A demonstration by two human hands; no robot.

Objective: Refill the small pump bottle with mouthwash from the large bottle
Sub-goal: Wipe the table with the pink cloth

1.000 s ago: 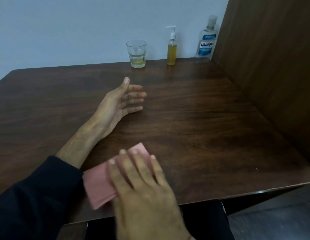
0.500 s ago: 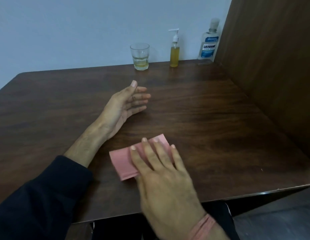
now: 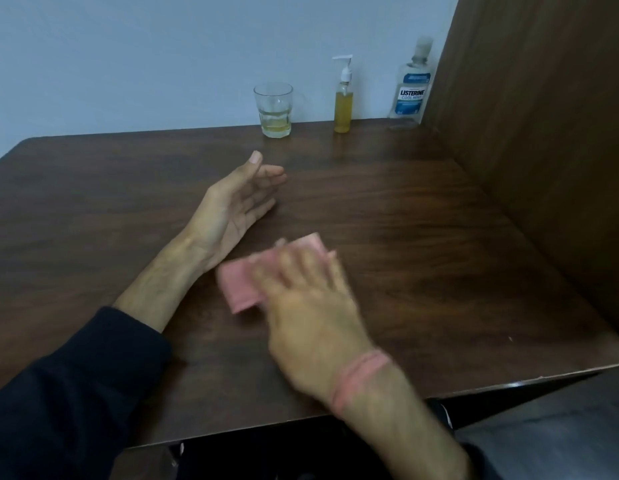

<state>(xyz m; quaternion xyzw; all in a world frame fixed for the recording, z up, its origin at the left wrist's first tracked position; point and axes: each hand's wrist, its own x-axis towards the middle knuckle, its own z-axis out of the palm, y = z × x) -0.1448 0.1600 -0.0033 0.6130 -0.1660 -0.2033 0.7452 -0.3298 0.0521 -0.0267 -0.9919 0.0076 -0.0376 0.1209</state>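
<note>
1. I see the small pump bottle (image 3: 343, 98), filled with yellow liquid, upright at the far edge of the bench (image 3: 422, 237), between the glass (image 3: 273, 110) and the large mouthwash bottle (image 3: 410, 85).
2. My right hand (image 3: 309, 306), blurred, lies palm down with fingers spread flat on a pink cloth (image 3: 244, 289); nothing is clasped.
3. My left hand (image 3: 237, 202) rests on its edge, palm turned inward, fingers loosely extended and released, thumb raised.

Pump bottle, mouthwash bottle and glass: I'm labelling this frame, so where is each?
pump bottle (image 3: 343, 110): head view, on its yellow-filled body.
mouthwash bottle (image 3: 411, 95): head view, on its blue label.
glass (image 3: 274, 109): head view, on its front wall.
</note>
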